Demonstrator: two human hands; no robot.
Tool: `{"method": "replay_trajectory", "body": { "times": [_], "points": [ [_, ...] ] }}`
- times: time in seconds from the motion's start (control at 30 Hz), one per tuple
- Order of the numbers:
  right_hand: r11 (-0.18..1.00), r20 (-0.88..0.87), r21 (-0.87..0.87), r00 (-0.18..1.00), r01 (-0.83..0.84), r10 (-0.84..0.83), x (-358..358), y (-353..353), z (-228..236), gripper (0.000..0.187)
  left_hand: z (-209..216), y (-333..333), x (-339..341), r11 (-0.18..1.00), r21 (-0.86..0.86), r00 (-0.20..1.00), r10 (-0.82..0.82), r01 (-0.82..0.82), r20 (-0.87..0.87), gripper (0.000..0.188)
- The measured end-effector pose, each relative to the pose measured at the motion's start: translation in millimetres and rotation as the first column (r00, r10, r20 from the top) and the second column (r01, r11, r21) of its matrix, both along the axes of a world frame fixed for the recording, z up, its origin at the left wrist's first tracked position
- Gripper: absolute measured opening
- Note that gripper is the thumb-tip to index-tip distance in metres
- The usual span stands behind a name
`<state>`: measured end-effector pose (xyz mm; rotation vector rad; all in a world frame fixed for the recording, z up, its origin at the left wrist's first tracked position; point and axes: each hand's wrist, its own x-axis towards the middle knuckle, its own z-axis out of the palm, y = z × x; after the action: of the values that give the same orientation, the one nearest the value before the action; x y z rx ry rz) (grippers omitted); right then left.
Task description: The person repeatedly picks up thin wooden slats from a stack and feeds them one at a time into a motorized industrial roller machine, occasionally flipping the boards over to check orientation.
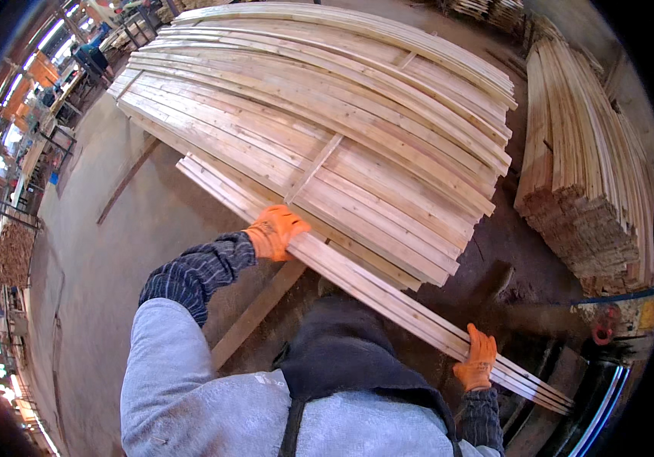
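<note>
A few long, narrow wooden boards point(380, 288), lying side by side, slant across in front of my body. My left hand point(275, 231), in an orange glove, is closed over them near the middle of their length. Farther along, my right hand point(477, 358), also gloved in orange, grips the same boards toward their right end. That end reaches down to dark machinery at the lower right. Just beyond the boards lies a wide stack of planks point(388, 199), with a thin crosswise wooden strip point(315, 167) on its top layer. My palms and thumbs are partly hidden.
A tall stack of boards point(571, 152) stands at the right. Below it is dark machinery with a red part point(606, 324). A wooden beam point(258, 312) runs along the floor beside my left arm. Workbenches point(33, 164) and a person point(94, 61) are far left.
</note>
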<state>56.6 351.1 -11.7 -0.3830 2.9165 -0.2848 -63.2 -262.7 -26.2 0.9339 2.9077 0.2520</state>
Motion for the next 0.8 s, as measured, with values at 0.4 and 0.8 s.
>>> {"method": "replay_trajectory", "body": {
  "times": [0.4,0.8],
  "points": [
    [0.904,-0.014,-0.333,0.960,-0.269,0.281,-59,-162,4,0.094,13,164,22,0.991,0.064,0.989,-0.124,0.119,0.084,0.083],
    [0.975,0.241,-0.212,0.963,-0.068,0.120,-35,-35,23,0.082,12,66,15,0.996,0.060,0.989,-0.080,0.073,0.123,0.079]
  ]
}}
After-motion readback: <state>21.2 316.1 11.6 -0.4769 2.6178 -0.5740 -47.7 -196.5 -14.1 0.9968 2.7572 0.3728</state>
